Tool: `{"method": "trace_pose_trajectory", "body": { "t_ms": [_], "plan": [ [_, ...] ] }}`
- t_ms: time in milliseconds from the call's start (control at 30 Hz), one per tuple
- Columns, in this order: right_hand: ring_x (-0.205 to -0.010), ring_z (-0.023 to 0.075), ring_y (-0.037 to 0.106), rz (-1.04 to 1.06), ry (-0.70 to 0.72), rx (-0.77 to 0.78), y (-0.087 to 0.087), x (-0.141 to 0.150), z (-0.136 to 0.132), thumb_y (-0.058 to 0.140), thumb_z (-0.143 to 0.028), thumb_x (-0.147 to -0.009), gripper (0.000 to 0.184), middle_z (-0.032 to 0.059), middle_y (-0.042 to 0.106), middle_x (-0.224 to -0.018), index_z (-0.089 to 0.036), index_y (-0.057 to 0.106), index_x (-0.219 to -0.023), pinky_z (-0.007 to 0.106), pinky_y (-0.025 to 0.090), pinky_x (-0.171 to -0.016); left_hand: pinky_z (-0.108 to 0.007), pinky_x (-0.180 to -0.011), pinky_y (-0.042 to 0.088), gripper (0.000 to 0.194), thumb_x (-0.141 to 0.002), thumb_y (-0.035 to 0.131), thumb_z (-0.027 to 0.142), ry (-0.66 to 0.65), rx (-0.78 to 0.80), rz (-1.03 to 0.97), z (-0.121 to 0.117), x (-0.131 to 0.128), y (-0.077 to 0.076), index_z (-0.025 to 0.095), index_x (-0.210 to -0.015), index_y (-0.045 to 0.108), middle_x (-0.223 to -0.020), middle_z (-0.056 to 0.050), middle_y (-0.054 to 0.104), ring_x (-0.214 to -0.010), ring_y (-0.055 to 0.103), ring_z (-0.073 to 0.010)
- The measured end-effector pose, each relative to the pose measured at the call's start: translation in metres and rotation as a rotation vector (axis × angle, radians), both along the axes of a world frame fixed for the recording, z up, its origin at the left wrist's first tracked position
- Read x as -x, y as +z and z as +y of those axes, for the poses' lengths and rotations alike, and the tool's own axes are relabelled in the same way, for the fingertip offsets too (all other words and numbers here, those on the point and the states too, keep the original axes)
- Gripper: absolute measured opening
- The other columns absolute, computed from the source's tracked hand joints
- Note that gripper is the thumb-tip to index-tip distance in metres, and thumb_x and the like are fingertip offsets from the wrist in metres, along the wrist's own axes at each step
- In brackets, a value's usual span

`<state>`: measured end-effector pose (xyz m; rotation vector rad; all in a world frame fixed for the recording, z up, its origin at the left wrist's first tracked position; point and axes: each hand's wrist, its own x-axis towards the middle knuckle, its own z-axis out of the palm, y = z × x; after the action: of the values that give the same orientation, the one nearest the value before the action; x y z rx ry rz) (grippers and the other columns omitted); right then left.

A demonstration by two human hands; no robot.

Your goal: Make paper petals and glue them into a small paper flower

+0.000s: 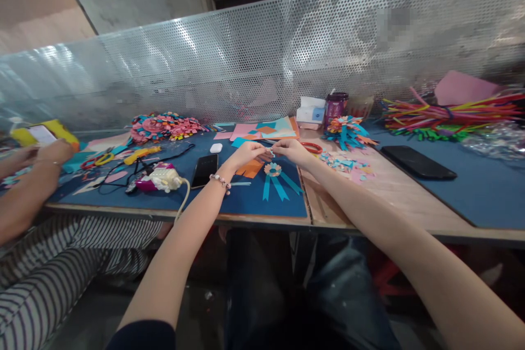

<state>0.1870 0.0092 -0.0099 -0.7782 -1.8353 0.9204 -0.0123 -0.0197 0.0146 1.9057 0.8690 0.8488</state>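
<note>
My left hand (249, 155) and my right hand (292, 152) meet over the blue mat, fingertips pinched. Between them is a small pale strip (272, 153), probably paper; its exact form is too small to make out. Just below lies a paper rosette (272, 169) with a peach petalled ring and blue ribbon tails (279, 190). Orange paper (249, 169) sits under my left hand, and thin pale strips (241, 184) lie nearer the front edge. Beside my right hand are red-handled scissors (311, 147), partly hidden.
A phone (205, 170), a white earbud case (216, 148) and a power strip (159, 179) with cables lie left. Right are paper scraps (348, 167), a ribbon bunch (348, 131), a cup (336, 109) and a black case (417, 162). A co-worker's hands (55, 150) hold a phone.
</note>
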Motion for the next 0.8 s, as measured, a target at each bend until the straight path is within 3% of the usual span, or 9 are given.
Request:
{"method": "trace_pose_trajectory", "body": {
  "t_ms": [300, 533, 800],
  "plan": [
    [-0.064, 0.0131, 0.055, 0.033, -0.003, -0.007, -0.0010, 0.0019, 0.0031, 0.065, -0.037, -0.072, 0.025, 0.0032, 0.065, -0.068, -0.013, 0.068, -0.073, 0.027, 0.043, -0.064, -0.036, -0.082, 0.052, 0.036, -0.084, 0.057, 0.043, -0.023, 0.008, -0.011, 0.0052, 0.0022, -0.0027, 0.012, -0.096, 0.070, -0.097, -0.014, 0.072, -0.090, 0.069, -0.0238],
    [-0.061, 0.0126, 0.055, 0.028, -0.014, 0.011, 0.0018, -0.0014, -0.0005, 0.067, -0.038, -0.071, 0.025, 0.0030, 0.065, -0.066, -0.013, 0.070, -0.076, 0.025, 0.042, -0.059, -0.031, -0.059, 0.053, 0.044, -0.082, 0.054, 0.055, 0.053, 0.136, -0.100, 0.0079, 0.0043, -0.0029, 0.016, -0.095, 0.069, -0.104, -0.014, 0.070, -0.086, 0.069, -0.0259],
    [-0.061, 0.0123, 0.055, 0.052, -0.041, 0.051, 0.0033, -0.0005, -0.0024, 0.069, -0.036, -0.070, 0.022, 0.0040, 0.066, -0.069, -0.014, 0.070, -0.074, 0.026, 0.045, -0.061, -0.028, -0.058, 0.053, 0.036, -0.080, 0.060, 0.049, 0.130, -0.006, -0.041, 0.0066, 0.0056, -0.0020, 0.013, -0.083, 0.061, -0.094, -0.014, 0.071, -0.083, 0.069, -0.0223]
  ]
}}
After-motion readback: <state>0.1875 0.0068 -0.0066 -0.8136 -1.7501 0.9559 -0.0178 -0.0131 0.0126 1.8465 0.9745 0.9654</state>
